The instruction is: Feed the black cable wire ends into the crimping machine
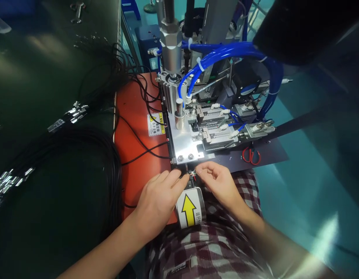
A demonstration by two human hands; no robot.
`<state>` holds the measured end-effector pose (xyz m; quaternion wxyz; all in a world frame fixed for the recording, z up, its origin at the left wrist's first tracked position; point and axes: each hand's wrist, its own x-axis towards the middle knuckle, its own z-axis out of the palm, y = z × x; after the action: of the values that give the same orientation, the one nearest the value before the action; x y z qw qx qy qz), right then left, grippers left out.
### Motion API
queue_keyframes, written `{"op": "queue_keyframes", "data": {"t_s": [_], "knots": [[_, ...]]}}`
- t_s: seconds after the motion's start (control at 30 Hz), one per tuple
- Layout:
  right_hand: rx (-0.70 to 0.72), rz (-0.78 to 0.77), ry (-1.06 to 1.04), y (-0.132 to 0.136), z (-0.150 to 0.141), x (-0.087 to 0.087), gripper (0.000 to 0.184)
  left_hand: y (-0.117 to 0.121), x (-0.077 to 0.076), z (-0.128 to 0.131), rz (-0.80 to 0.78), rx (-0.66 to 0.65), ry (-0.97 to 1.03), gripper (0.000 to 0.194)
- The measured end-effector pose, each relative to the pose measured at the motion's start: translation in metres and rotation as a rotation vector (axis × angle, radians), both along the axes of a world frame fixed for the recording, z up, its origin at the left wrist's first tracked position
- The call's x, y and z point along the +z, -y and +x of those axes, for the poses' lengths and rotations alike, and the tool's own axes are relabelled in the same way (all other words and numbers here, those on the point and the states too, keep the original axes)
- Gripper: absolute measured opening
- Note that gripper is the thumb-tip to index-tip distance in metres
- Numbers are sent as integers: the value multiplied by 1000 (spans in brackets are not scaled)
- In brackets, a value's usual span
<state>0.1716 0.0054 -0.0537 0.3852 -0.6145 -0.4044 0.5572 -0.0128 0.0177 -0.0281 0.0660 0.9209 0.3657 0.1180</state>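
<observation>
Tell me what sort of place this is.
Probably a factory workshop: there's a metal machine with looping blue tubes, and bundled black cables lie on the dark table alongside.

Far up on my left, a shiny wrench (78, 13) lies on the big dark green table (48, 42), and past the table's edge I can see part of a blue stool (131, 7). Over on my right, scissors (251, 158) with red handles sit on a dark board (273, 154), above the blue-green floor (289, 139). My checked clothes (196, 250) are dark red and white
</observation>
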Motion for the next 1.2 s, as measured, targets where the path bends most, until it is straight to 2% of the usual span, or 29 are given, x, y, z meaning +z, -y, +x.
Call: {"op": "queue_keyframes", "data": {"t_s": [0.1, 0.23, 0.47, 0.6, 0.67, 0.77, 0.83, 1.07, 1.13, 1.2], "knots": [[-32, 116, 74, 1, -6, -5, 15, 0, 0, 0, 3, 4, -6, 29], [7, 283, 221, 7, -7, -11, 9, 0, 1, 1, 6, 8, -12, 29], [95, 359, 326, 7, -2, -7, 7, 0, 1, 1, 8, 13, -6, 29], [89, 278, 270, 5, -2, -6, 8, 0, -1, 0, 8, 4, 9, 29], [49, 140, 148, 3, -2, -6, 10, 1, -1, -1, 14, 1, 12, 29], [60, -80, -69, 0, 1, -5, 19, 1, -1, -1, 17, 3, 10, 29], [70, -143, -126, 1, 4, -6, 25, 0, -1, -1, 11, 5, 7, 29], [9, -180, -197, 21, -3, -1, 32, -1, 1, 1, -3, 11, 18, 31], [-13, -130, -85, 21, -6, 4, 27, -1, 1, 2, -4, 15, 25, 31], [-6, 20, 131, 20, -7, 8, 19, -1, 1, 2, -7, 15, 25, 31]]}}
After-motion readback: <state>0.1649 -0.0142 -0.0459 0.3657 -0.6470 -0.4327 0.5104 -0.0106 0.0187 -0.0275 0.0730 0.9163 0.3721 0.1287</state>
